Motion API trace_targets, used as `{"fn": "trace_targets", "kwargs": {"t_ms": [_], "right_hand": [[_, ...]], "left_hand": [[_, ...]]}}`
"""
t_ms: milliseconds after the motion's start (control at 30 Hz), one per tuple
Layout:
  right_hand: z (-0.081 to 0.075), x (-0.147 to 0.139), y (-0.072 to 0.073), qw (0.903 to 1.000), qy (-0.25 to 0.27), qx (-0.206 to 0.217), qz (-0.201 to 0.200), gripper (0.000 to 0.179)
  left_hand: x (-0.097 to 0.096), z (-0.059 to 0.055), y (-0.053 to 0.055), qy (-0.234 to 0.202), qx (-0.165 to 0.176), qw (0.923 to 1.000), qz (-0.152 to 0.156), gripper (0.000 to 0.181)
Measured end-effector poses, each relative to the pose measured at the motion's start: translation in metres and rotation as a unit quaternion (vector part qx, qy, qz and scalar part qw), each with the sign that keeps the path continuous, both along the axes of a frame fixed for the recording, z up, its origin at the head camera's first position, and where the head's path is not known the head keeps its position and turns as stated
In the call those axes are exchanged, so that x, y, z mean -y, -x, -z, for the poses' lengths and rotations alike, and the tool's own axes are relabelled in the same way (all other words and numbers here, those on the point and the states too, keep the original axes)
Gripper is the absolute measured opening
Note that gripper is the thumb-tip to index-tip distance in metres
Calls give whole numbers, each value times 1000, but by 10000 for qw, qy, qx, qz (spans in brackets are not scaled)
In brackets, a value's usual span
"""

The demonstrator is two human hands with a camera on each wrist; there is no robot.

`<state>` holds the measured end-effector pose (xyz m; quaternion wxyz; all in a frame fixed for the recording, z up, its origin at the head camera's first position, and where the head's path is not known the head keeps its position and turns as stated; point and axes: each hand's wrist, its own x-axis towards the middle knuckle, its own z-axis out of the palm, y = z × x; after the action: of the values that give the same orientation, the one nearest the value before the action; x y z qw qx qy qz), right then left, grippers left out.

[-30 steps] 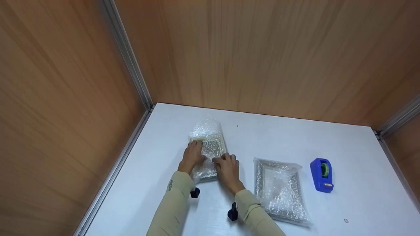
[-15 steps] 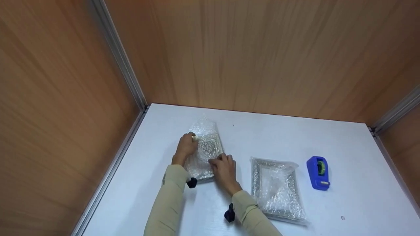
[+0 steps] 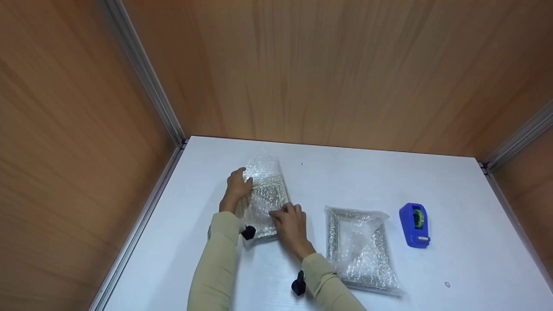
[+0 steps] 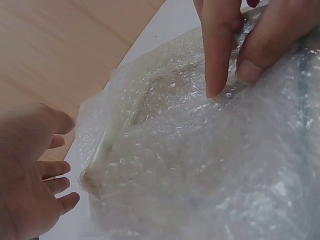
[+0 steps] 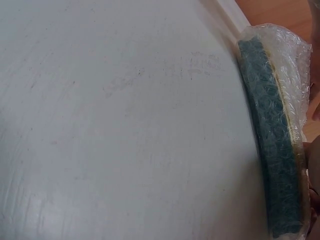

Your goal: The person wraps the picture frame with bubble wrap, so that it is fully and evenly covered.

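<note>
A picture frame [image 3: 268, 194] in bubble wrap lies on the white table, an unfolded end of the wrap [image 3: 262, 166] reaching past its far edge. My left hand [image 3: 236, 185] is at the frame's far left corner. The left wrist view shows that hand [image 4: 30, 170] with fingers loosely spread beside the wrapped corner, holding nothing. My right hand [image 3: 292, 224] is over the frame's right side, thumb and forefinger pinching the bubble wrap [image 4: 200, 155] on top. From the right wrist view, the frame's dark green side [image 5: 272, 135] shows through the wrap.
Another bubble-wrapped frame [image 3: 363, 246] lies to the right. Beyond it stands a blue tape dispenser [image 3: 414, 225] with a green roll. Wooden panels [image 3: 328, 73] rise behind and at the sides of the white table [image 3: 207, 268]. A small clear scrap [image 3: 447, 284] lies near the front right.
My left hand has moved from the top of the wrap outward to the frame's far left corner and loosened. The right hand keeps its place on the wrap. The head view has shifted slightly.
</note>
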<state>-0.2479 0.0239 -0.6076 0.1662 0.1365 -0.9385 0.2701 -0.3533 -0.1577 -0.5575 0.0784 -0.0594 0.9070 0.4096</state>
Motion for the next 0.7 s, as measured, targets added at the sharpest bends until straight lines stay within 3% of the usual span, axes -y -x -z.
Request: {"fn": "trace_targets", "kwargs": {"t_ms": [167, 500, 700], "right_hand": [[1, 4, -3, 10000, -7, 25, -48, 14], [5, 8, -12, 9998, -5, 17, -175, 13], [1, 5, -11, 9996, -88, 68, -255, 14]], "left_hand": [[7, 4, 0, -255, 383, 9989, -14, 59], [15, 13, -5, -471, 761, 9960, -69, 63], [15, 10, -3, -118, 804, 9965, -216, 64]]}}
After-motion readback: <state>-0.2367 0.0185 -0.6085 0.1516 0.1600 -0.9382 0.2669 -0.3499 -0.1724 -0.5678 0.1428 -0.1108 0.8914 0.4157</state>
